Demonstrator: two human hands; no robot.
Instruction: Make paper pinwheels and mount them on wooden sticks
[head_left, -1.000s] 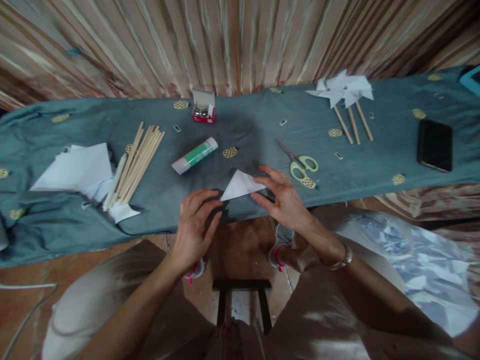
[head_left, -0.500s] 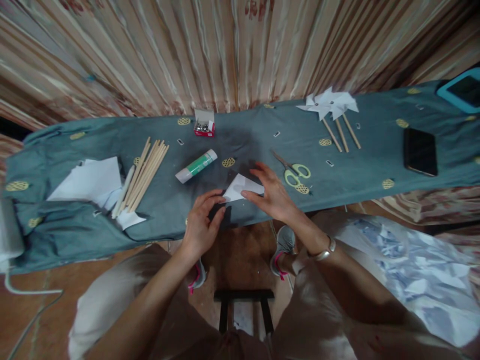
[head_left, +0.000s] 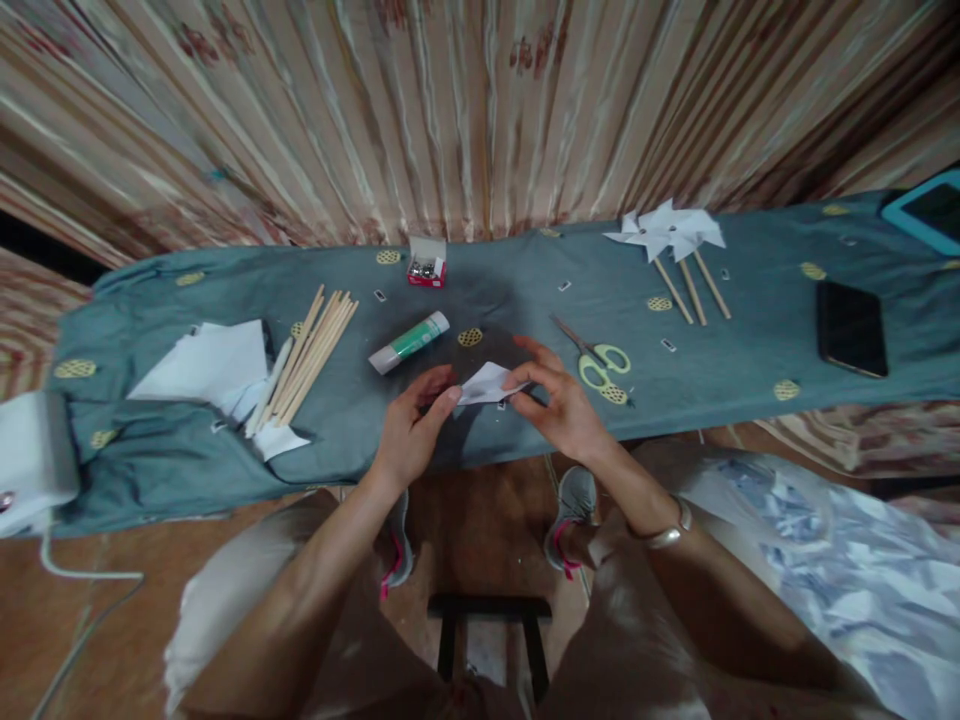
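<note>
Teal cloth-covered counter [head_left: 525,290]: left hand [head_left: 409,435] and right hand [head_left: 562,405], fingers closed, pinch a small folded white paper [head_left: 486,383] mid-fold; creasing needs aligned edges.

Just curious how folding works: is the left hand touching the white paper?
Touching. The head view shows fingers of the left hand meeting the white paper at its left tip, no gap; the right hand pinches the other end.

Left hand [head_left: 409,435], right hand [head_left: 562,405], fingers [head_left: 439,400] pinched, forearms converging
</note>
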